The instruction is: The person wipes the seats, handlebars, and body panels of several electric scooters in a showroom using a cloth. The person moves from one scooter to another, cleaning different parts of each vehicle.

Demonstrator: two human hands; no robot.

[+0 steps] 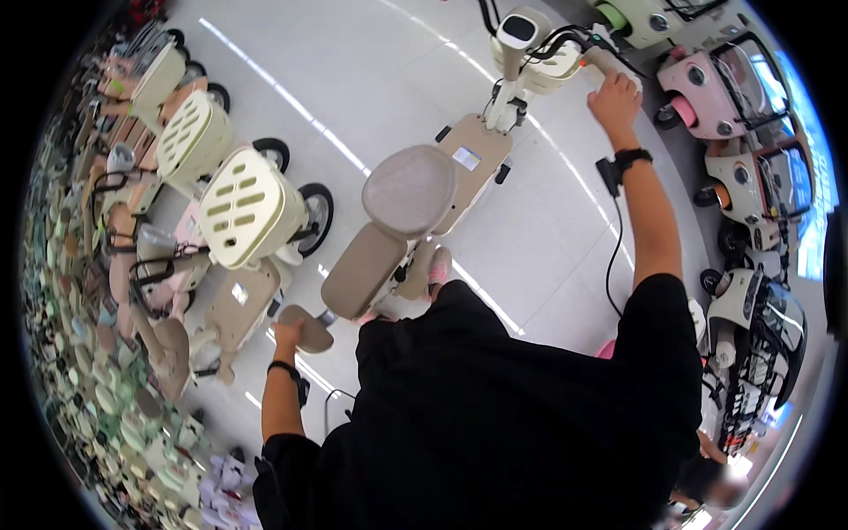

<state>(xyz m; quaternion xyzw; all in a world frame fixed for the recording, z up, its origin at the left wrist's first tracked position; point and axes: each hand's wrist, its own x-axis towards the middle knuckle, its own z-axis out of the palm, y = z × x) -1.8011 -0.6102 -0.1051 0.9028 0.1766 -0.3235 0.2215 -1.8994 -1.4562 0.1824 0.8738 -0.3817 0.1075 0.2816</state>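
A beige electric scooter stands slantwise before me, with its round front saddle (410, 191), brown rear seat (365, 270) and flat footboard (478, 149). My left hand (289, 333) grips the edge of the small padded backrest (314, 329) behind the rear seat. At the top right, my right hand (616, 99) is closed around a handlebar grip (601, 61). Between the bars sits a dark display (520, 28), and a cream basket (555, 66) is mounted at the front. Both wrists wear black bands with small devices; a cable hangs from the right one.
Left of the scooter stand others with cream slotted baskets (242, 205) and black wheels (317, 218). Many more scooters crowd the far left. Along the right are a pink vehicle (712, 93) and several white ones. Another person (705, 480) is at the lower right.
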